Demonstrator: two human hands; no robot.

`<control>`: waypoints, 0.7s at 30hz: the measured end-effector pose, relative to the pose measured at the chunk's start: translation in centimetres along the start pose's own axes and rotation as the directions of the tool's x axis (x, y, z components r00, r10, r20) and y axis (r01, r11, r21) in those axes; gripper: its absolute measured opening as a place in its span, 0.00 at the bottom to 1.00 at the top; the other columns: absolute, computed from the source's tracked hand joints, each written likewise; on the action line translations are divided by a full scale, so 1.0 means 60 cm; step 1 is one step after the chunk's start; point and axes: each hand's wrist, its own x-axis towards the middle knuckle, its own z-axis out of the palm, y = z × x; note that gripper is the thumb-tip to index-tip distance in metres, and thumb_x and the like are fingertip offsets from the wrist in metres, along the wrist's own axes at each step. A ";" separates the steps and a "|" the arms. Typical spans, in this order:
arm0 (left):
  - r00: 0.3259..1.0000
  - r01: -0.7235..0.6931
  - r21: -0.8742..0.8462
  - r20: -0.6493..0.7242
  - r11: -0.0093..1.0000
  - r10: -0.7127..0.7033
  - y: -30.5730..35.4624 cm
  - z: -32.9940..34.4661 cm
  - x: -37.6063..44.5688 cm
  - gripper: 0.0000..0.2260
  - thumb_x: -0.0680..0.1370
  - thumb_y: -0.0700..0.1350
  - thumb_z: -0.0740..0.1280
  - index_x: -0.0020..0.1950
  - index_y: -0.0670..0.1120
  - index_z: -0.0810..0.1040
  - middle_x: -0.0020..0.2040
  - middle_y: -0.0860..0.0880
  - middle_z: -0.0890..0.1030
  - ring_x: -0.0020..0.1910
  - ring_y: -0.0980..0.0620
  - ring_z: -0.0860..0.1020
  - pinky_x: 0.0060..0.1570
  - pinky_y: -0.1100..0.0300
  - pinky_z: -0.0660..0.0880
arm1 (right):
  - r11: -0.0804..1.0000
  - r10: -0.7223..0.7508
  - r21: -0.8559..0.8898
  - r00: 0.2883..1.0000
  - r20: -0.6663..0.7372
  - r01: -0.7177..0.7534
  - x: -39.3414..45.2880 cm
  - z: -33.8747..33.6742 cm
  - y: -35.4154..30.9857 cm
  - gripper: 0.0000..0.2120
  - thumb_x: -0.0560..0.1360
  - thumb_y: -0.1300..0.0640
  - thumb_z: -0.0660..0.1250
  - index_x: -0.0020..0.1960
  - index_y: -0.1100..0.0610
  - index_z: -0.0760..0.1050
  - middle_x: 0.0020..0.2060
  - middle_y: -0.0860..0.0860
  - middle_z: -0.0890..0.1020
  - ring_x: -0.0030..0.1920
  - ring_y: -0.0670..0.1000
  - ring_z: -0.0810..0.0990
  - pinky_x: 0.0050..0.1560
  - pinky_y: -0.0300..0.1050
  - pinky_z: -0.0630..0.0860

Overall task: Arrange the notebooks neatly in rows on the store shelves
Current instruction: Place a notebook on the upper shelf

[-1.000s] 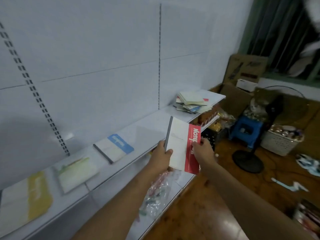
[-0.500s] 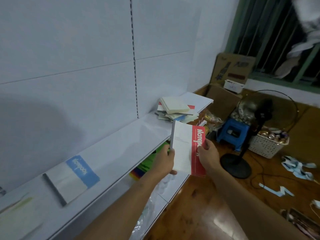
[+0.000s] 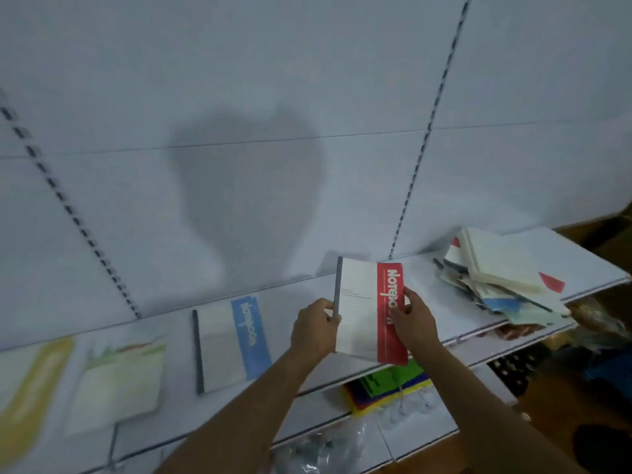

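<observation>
Both hands, left [image 3: 316, 331] and right [image 3: 415, 325], gripping red notebook [image 3: 367, 309] between them.

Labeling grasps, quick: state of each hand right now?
Left hand: grips the red-banded notebook at its spine edge.
Right hand: pinches its red band.

White notebook [image 3: 362, 309] with a red band; another [image 3: 232, 343] has a blue band.

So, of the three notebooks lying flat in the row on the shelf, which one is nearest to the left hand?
The blue-striped notebook, rightmost in the row, beside the left hand. The green notebook and yellow notebook lie further left.
</observation>
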 end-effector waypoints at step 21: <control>0.917 0.354 0.231 -0.274 0.906 -0.289 -0.140 0.046 0.028 0.08 0.77 0.34 0.59 0.55 0.39 0.73 0.50 0.45 0.72 0.49 0.50 0.72 0.39 0.67 0.65 | 0.844 -0.117 -0.436 0.900 0.420 0.313 0.122 0.222 0.017 0.13 0.77 0.53 0.61 0.56 0.62 0.70 0.51 0.57 0.72 0.44 0.56 0.77 0.46 0.51 0.77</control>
